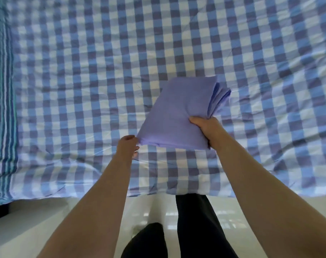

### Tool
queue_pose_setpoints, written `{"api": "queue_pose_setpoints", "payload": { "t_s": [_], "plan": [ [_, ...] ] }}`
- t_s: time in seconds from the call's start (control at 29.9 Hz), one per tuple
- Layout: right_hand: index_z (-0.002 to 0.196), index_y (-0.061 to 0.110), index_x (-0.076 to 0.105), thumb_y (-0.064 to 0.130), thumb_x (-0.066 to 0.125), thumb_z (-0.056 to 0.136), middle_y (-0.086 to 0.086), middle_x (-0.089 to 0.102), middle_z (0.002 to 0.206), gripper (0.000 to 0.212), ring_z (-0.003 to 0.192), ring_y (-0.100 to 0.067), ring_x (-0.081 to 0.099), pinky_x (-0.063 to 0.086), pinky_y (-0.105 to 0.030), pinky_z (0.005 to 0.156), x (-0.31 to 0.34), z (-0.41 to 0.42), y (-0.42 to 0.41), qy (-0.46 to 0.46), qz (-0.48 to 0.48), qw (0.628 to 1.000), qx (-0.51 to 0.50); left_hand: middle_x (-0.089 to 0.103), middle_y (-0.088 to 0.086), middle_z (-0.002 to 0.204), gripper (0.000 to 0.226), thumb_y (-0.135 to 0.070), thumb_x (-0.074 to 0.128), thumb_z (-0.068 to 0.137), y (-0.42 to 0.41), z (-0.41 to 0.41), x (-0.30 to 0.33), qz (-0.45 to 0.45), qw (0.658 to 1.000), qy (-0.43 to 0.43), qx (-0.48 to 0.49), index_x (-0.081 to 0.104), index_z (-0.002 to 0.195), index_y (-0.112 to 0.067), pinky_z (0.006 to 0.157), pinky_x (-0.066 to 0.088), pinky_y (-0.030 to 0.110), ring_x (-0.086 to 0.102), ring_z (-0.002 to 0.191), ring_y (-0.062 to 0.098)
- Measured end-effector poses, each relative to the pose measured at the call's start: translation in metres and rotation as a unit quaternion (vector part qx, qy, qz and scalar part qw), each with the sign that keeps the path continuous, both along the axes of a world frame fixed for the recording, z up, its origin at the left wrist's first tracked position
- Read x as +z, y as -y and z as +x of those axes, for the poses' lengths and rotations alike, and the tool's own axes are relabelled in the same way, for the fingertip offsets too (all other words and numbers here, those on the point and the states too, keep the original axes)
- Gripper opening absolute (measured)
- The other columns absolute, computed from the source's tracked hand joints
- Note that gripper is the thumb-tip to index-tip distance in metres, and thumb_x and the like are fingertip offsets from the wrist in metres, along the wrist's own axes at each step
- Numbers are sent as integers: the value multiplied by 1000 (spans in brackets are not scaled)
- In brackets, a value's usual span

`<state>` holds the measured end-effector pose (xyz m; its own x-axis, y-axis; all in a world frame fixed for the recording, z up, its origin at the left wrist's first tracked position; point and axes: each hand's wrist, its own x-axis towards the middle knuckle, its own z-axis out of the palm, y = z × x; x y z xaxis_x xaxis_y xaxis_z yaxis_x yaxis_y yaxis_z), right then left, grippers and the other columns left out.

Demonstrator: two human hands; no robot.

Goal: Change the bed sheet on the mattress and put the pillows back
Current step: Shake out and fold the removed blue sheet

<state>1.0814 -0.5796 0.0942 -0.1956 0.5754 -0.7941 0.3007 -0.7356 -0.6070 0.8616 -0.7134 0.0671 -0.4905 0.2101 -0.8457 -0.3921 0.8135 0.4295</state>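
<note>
Over the near half of the bed, a folded lilac sheet (178, 110) is held just above the blue-and-white checked sheet (84, 71) that covers the mattress. The folded bundle tilts away from the person, its stacked layered edges fanning open at the far right corner. The right hand (206, 127) grips the bundle's near right edge, thumb pressed on top and fingers curled underneath, out of sight. The left hand (127, 146) meets the bundle's near left corner, fingers curled at the fold; whether it pinches the cloth or only touches it cannot be told from this angle. The bundle thus sits between the two hands, extending forward from them toward the middle of the bed. Both bare forearms reach in from the bottom of the frame. The checked sheet lies spread and lightly creased, its near edge hanging over the side of the mattress. A blue-and-teal striped cloth (2, 108) runs along the left edge of the bed. Below, the person's legs in dark trousers (193, 220) stand on a glossy pale floor (84, 220), close against the bedside.
</note>
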Motion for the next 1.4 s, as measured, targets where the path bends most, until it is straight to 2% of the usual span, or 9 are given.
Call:
{"api": "queue_pose_setpoints", "payload": {
  "t_s": [0.13, 0.27, 0.4, 0.7, 0.84, 1.0, 1.14, 1.27, 1.4],
  "plan": [
    [115, 10, 58, 23, 58, 90, -15, 65, 104, 28, 94, -34, 61, 51, -44, 81, 49, -69, 68, 64, 117, 954, 269, 54, -2, 64, 21, -13, 50, 96, 89, -14, 37, 54, 993, 61, 81, 54, 75, -19, 49, 32, 22, 48, 47, 9],
    [118, 15, 57, 33, 48, 93, -11, 65, 107, 32, 96, -33, 60, 45, -34, 75, 76, -131, 169, 189, 237, 810, 501, 54, 3, 76, 6, -14, 56, 93, 172, -25, 78, 121, 986, 47, 108, 56, 97, -18, 55, 43, 23, 52, 59, 11],
    [113, 15, 51, 26, 49, 89, -10, 63, 104, 27, 97, -34, 61, 48, -36, 76, 95, -183, 285, 223, 330, 728, 558, 59, 7, 98, 38, -17, 57, 91, 274, -53, 105, 134, 987, 3, 93, 45, 126, -23, 69, 45, 28, 54, 77, 17],
    [108, 23, 51, 38, 48, 90, -6, 65, 95, 24, 90, -32, 61, 47, -36, 72, 148, -313, 537, 102, 398, 618, 671, 53, 7, 128, 61, -15, 61, 89, 563, -136, 154, 115, 967, -147, 175, 30, 142, -25, 84, 47, 38, 56, 113, 28],
    [122, 26, 48, 41, 51, 91, -6, 65, 112, 34, 103, -30, 60, 41, -33, 76, 176, -375, 610, 41, 383, 551, 740, 46, 1, 128, 68, -13, 58, 91, 639, -175, 175, 113, 943, -206, 234, 22, 148, -26, 84, 38, 24, 50, 116, 20],
    [129, 24, 53, 33, 54, 92, 0, 64, 112, 38, 101, -23, 59, 42, -27, 78, 193, -456, 677, -55, 281, 575, 767, 44, 1, 134, 61, -11, 55, 94, 705, -236, 182, 124, 916, -248, 288, 29, 148, -25, 96, 43, 34, 51, 117, 22],
    [100, 24, 63, 31, 59, 89, 1, 63, 84, 13, 82, -22, 62, 51, -33, 73, 202, -522, 727, -71, 216, 594, 772, 48, 1, 129, 56, -19, 55, 93, 769, -279, 185, 74, 877, -221, 419, 34, 145, -20, 79, 41, 25, 56, 100, 20],
    [108, 22, 62, 28, 57, 92, -2, 64, 87, 18, 82, -24, 61, 45, -26, 68, 220, -577, 779, -91, 219, 564, 791, 60, 5, 109, 47, -23, 54, 93, 842, -299, 180, -2, 810, -228, 541, 42, 136, -12, 53, 43, 16, 51, 64, 13],
    [102, 28, 59, 28, 56, 93, 4, 61, 85, 10, 80, -17, 56, 41, -23, 60, 234, -619, 830, -121, 230, 539, 801, 60, 10, 113, 42, -22, 53, 94, 919, -301, 170, -71, 745, -176, 639, 44, 134, -12, 86, 43, 30, 55, 91, 25]
  ]
}}
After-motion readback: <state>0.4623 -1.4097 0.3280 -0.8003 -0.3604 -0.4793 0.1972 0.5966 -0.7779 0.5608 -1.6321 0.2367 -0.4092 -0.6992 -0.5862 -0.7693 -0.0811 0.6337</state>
